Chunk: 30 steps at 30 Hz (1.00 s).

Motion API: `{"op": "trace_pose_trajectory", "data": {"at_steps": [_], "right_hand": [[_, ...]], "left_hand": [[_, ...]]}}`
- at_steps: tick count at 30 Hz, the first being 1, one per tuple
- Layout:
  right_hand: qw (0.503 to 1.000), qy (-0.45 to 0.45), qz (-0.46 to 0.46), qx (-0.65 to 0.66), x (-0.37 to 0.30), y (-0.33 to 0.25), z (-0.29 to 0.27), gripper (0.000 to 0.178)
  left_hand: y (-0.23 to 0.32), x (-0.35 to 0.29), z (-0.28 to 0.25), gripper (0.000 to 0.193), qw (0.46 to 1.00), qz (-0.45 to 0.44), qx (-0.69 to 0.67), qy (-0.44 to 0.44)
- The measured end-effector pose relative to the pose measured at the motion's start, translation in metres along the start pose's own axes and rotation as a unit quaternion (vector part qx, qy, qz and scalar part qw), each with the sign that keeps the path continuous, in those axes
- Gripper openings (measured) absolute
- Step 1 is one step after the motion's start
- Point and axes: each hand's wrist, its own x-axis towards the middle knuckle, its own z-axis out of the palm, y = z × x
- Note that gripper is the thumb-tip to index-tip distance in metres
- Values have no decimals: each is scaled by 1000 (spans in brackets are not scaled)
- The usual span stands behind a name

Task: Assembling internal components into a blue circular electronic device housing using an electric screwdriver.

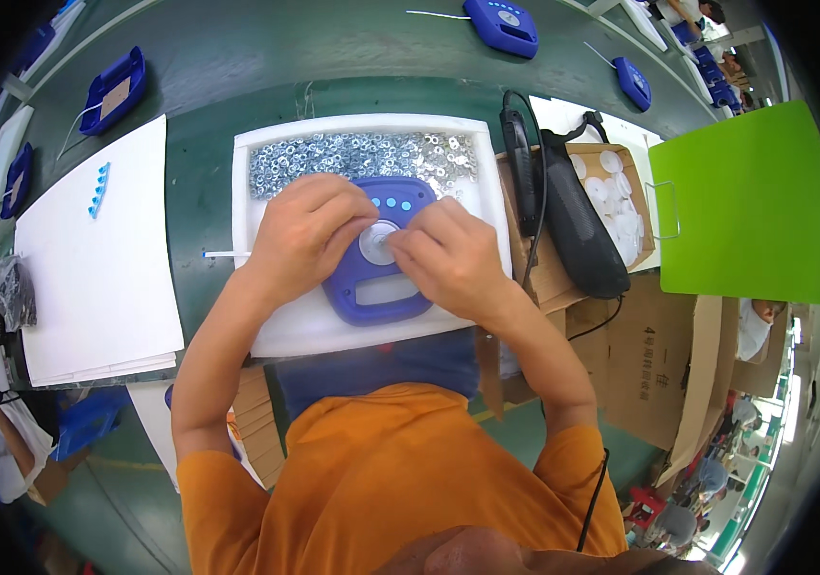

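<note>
A blue plastic housing (345, 287) with a slot-like handle opening lies on a white foam tray (300, 331). Light blue buttons (392, 203) run along its upper part, and below them sits a round whitish disc (378, 251). My left hand (306, 230) is closed, thumb and fingers pinched together at the disc's upper left edge. On the other side my right hand (453, 257) pinches over the disc's right edge. Whatever lies between either hand's fingertips is too small or hidden to make out. A white cable (226, 254) sticks out left of the housing.
Many metal nuts or rings (333, 153) fill the tray's far part. To the right are a black handheld device (577, 211), a carton of white discs (611, 187) and a green board (745, 201). White sheets (103, 278) lie left. More blue housings (504, 27) sit on the far belt.
</note>
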Motion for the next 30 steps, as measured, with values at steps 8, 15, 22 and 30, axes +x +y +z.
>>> {"op": "trace_pose_trajectory", "data": {"at_steps": [8,15,22,30], "right_hand": [[996,-50,-57,-56,1,-3,-3,15],[1000,0,5,-29,-2,-1,-16,18],[999,15,46,-25,-15,0,-30,21],[998,7,62,15,-17,-6,-28,17]], "left_hand": [[-5,0,2,18,999,51,6,-12],[-2,1,4,14,993,107,43,-31],[2,-1,7,14,978,170,109,-60],[8,5,-2,17,988,136,54,-57]]}}
